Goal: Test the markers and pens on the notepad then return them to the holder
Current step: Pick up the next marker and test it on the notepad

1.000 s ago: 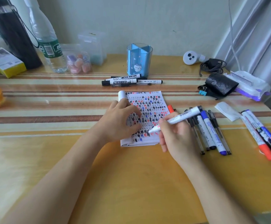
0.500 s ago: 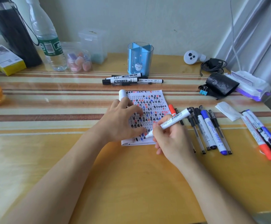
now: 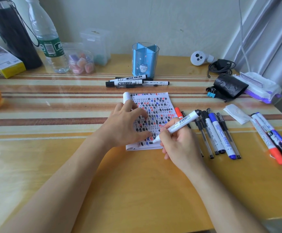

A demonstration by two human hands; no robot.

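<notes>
Item: white marker (image 3: 181, 124), nib bare, rear end black. Location: in the right hand (image 3: 177, 145), whose fingers (image 3: 171, 122) are clamped round the barrel close to the nib. Long axis: diagonal, with the nib pointing down-left and touching the near edge of the notepad (image 3: 155, 105), and the rear end up-right. Left hand (image 3: 125, 125): fingers spread apart, pressing the page flat just beside the nib. Step judged: test stroke in progress. Holder (image 3: 145, 59): blue, upright, well beyond the notepad's far edge, so the return would run away from the person. Loose markers (image 3: 128, 82) lie before it. Row of pens (image 3: 221, 137): on the bench (image 3: 136, 182), right of the notepad.
</notes>
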